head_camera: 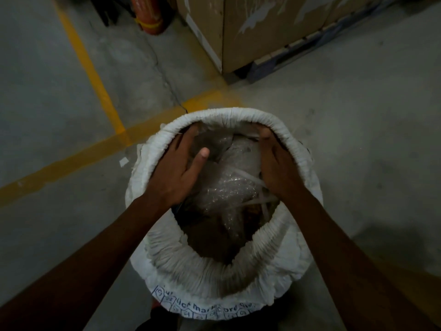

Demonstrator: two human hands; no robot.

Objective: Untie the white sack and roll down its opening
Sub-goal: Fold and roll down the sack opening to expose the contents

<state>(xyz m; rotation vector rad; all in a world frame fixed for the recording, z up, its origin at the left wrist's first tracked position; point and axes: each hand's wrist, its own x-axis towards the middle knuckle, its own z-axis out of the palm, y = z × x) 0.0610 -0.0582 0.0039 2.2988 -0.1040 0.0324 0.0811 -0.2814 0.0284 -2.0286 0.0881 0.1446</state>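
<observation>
Forearms: both reach in from the near edge, crossing over the sack's near rim and hiding parts of it
Floor (358,139): grey concrete all round the sack, cracked just beyond its far-left side
White sack (214,280): sits upright on the floor right below the camera, mouth wide open, top already rolled into a fat bunched collar, blue print on the near side
Cardboard boxes (262,32): well beyond the sack, far right, on a dark pallet (286,60)
Yellow lines (78,158): painted stripes running off to the sack's left
Bubble wrap (226,187): clear stuff filling the sack, with pale straps over it
Left hand (179,170): inside the mouth, fingers spread against the far-left collar, thumb sticking up, not clamped on anything
Right hand (276,163): fingers hooked under the far-right collar, can't tell if it's really pinching it
Red thing (148,17): far left past the sack, too dim to name
</observation>
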